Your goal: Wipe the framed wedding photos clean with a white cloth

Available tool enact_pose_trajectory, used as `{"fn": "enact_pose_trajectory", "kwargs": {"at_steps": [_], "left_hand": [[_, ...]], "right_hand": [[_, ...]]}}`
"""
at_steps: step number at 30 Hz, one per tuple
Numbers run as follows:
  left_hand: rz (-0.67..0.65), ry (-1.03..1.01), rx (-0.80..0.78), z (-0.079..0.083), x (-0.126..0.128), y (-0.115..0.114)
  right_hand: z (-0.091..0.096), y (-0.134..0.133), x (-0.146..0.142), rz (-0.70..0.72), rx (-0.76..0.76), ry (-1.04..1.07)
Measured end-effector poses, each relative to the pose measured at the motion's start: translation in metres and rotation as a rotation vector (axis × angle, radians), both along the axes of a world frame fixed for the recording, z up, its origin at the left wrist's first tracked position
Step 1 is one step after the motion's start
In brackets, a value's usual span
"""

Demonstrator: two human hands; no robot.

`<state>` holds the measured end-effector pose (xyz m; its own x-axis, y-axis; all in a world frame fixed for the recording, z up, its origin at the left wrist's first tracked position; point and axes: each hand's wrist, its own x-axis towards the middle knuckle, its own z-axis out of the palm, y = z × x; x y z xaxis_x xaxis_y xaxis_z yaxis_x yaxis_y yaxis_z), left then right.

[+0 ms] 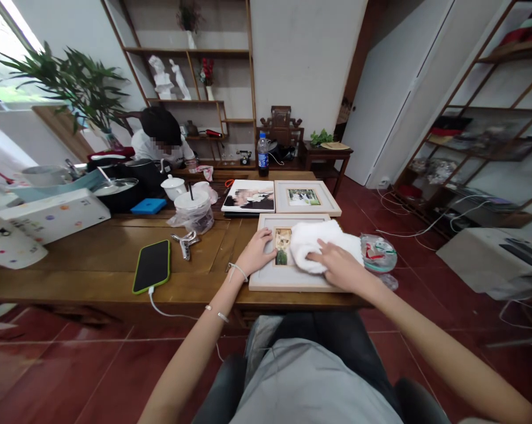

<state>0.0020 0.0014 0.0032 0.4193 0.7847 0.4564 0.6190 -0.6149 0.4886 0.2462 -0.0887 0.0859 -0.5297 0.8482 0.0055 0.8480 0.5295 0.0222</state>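
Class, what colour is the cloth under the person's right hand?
The cloth is white, with no pattern visible; it shows best in the head view.

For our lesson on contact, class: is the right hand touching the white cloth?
Touching: the head view shows the right hand on the white cloth, fingers against its surface.

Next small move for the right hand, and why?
Probably slide the white cloth left across the photo: the right hand rests on the cloth, a strip of photo lies uncovered beside it, and the left hand on the picture frame may steady it.
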Motion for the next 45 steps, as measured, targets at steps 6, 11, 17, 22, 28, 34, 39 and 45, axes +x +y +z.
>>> {"fn": "enact_pose_trajectory", "kwargs": {"at_steps": [6, 11, 17, 22, 28, 34, 39, 45], "left_hand": [[-0.006, 0.003, -0.011, 0.001, -0.001, 0.0], [0.012, -0.009, -0.007, 0.001, -0.001, 0.0], [-0.001, -0.014, -0.002, 0.0, 0.0, 0.0], [0.007, -0.01, -0.002, 0.001, 0.0, -0.001], [0.01, 0.001, -0.007, 0.004, 0.0, -0.003], [0.002, -0.004, 0.007, 0.002, 0.0, -0.002], [-0.001, -0.007, -0.013, 0.003, 0.0, -0.002], [0.0, -0.032, -0.024, 0.002, -0.001, -0.001]], "right_hand": [[-0.007, 0.083, 0.012, -0.025, 0.187, -0.003], [-0.01, 0.114, 0.002, -0.072, 0.208, -0.001], [-0.014, 0.072, -0.004, 0.046, 0.047, -0.032], [0.014, 0.0, -0.002, 0.132, -0.215, -0.022], [0.039, -0.052, -0.006, 0.109, -0.278, 0.004], [0.01, -0.014, -0.009, 0.039, -0.146, -0.015], [-0.016, 0.054, -0.003, 0.024, 0.104, -0.02], [-0.015, 0.115, -0.001, -0.082, 0.207, -0.018]]}}
